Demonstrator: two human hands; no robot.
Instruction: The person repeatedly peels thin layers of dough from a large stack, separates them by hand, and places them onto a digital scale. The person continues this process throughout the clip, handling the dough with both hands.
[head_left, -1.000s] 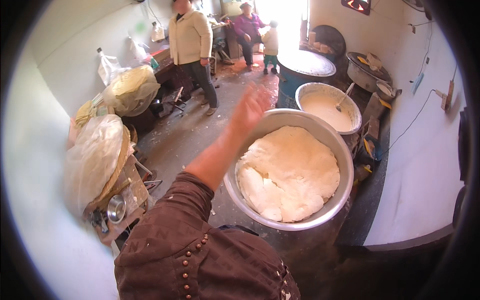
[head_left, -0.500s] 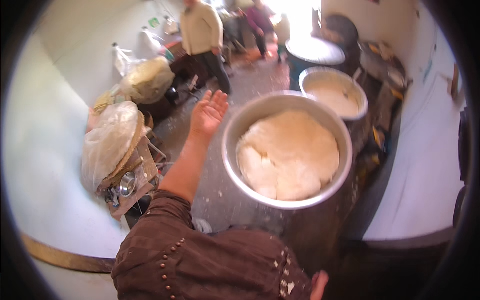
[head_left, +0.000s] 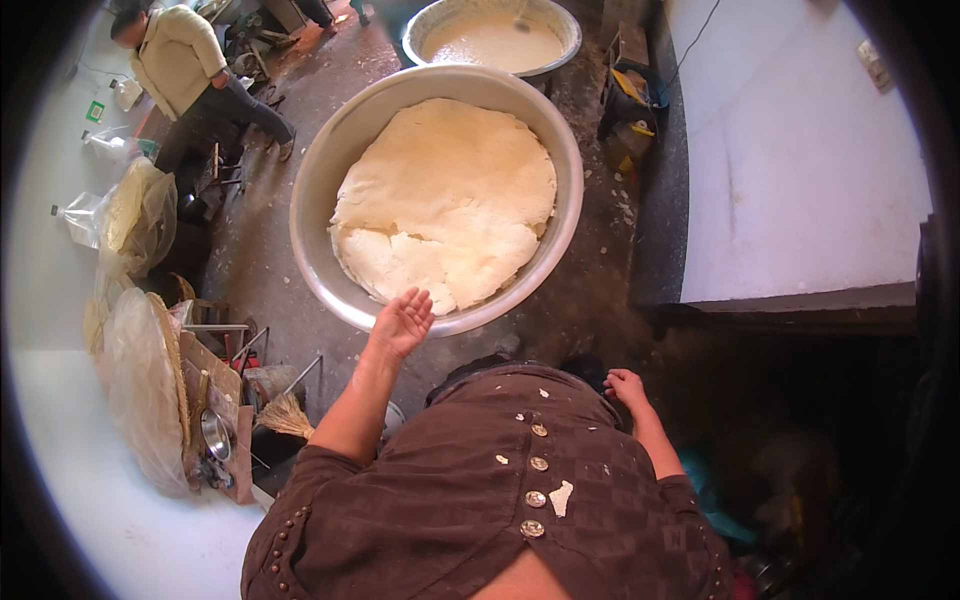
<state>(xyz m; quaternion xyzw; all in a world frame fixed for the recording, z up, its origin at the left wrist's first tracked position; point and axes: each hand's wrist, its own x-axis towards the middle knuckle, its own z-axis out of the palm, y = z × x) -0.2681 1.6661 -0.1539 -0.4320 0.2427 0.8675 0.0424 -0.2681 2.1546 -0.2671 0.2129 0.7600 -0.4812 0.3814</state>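
A large metal basin [head_left: 303, 205] stands in front of me, with a pale dough-like mass [head_left: 450, 190] in it. The mass is cracked and torn along its near side. At the basin's near rim is my left hand [head_left: 403, 322], palm turned up and fingers stretched out, holding nothing; whether it touches the rim I cannot tell. My right hand [head_left: 627, 388] hangs beside my right hip, its fingers loosely curled with nothing seen in them.
Beyond stands a second basin [head_left: 570, 38] of pale batter-like stuff. A person [head_left: 195, 70] is walking at the far left. Plastic-wrapped round mats [head_left: 145, 385], a metal bowl [head_left: 214, 434] and a straw brush [head_left: 284, 415] are on the left. A white wall [head_left: 790, 170] rises at right.
My view has tipped downward and turned right, bringing the basin nearer. My left hand has come from beside the basin to its near rim. My right hand shows more fully.
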